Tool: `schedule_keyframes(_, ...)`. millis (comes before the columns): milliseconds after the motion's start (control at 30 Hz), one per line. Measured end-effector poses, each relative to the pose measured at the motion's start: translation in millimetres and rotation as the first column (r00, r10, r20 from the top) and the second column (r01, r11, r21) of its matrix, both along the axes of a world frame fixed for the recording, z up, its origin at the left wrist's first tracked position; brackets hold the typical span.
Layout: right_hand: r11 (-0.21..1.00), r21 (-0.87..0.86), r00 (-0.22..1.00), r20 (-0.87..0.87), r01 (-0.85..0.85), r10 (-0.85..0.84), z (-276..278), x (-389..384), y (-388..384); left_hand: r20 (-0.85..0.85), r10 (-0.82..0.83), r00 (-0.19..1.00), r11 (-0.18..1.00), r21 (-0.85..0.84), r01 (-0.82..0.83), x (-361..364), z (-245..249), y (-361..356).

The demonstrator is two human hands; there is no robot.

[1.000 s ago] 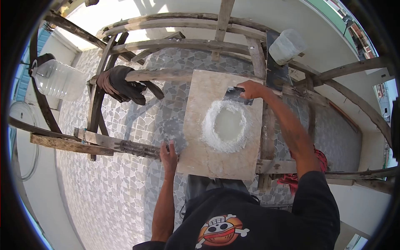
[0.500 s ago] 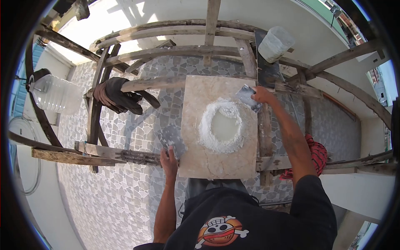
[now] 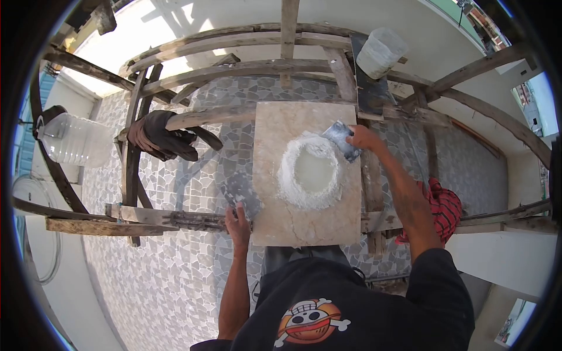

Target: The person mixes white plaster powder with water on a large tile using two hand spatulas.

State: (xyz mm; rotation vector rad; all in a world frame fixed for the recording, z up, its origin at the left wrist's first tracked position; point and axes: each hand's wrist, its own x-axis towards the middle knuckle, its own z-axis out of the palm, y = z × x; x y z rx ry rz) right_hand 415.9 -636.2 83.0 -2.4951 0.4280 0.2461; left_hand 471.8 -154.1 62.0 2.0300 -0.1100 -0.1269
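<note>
Head camera, looking down: right hand (image 3: 364, 139) closed round the handle of a steel scraper (image 3: 341, 139), blade aimed left, touching the far right rim of the white powder ring (image 3: 310, 171). Ring heaped on a beige tile (image 3: 304, 225) laid across wooden scaffold rails (image 3: 234, 69), tile's long axis running away from the body. Left hand (image 3: 237, 219) curled round the handle of a trowel (image 3: 241, 190), blade pointing away, just beside the tile's near left edge. Plastic tub (image 3: 380, 51) beyond the tile; dark gloves (image 3: 161, 136) draped over a rail at left.
</note>
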Motion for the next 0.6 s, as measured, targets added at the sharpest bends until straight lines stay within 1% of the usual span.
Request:
schedule_keyframes(100,0.998,-0.024,0.995,-0.086,0.052,-0.054,28.6,-12.2,20.5,-0.032,-0.011,0.999,1.0,-0.013,0.011,1.2,-2.1,2.0)
schedule_keyframes(167,0.994,-0.05,0.99,-0.093,0.102,-0.106,35.3,-21.2,32.9,-0.044,-0.015,0.999,1.0,-0.029,0.013,1.4,-4.7,3.1)
schedule_keyframes(333,0.978,-0.078,0.977,-0.075,0.194,-0.2,48.2,-40.7,62.1,0.007,-0.038,0.999,0.999,-0.03,0.038,4.4,-21.2,8.1)
schedule_keyframes(367,0.972,-0.085,0.972,-0.067,0.219,-0.225,56.1,-44.4,69.7,0.021,-0.039,0.999,0.999,-0.035,0.039,4.8,-18.1,7.0)
schedule_keyframes(400,0.966,-0.09,0.967,-0.06,0.243,-0.249,60.3,-48.3,75.5,-0.003,-0.047,0.999,0.999,-0.021,0.047,4.7,-14.7,7.1)
schedule_keyframes(467,0.924,-0.119,0.931,0.018,0.364,-0.364,39.0,-65.0,71.7,-0.053,-0.065,0.997,0.998,0.007,0.065,3.4,-7.3,7.6)
schedule_keyframes(500,0.897,-0.131,0.906,0.056,0.423,-0.419,32.3,-75.1,70.2,-0.027,-0.064,0.998,0.998,0.011,0.064,3.2,-12.4,9.4)
schedule_keyframes(600,0.85,-0.027,0.849,-0.051,0.526,-0.526,22.3,-106.7,63.0,0.04,-0.06,0.997,0.998,-0.002,0.06,4.7,-30.1,11.2)
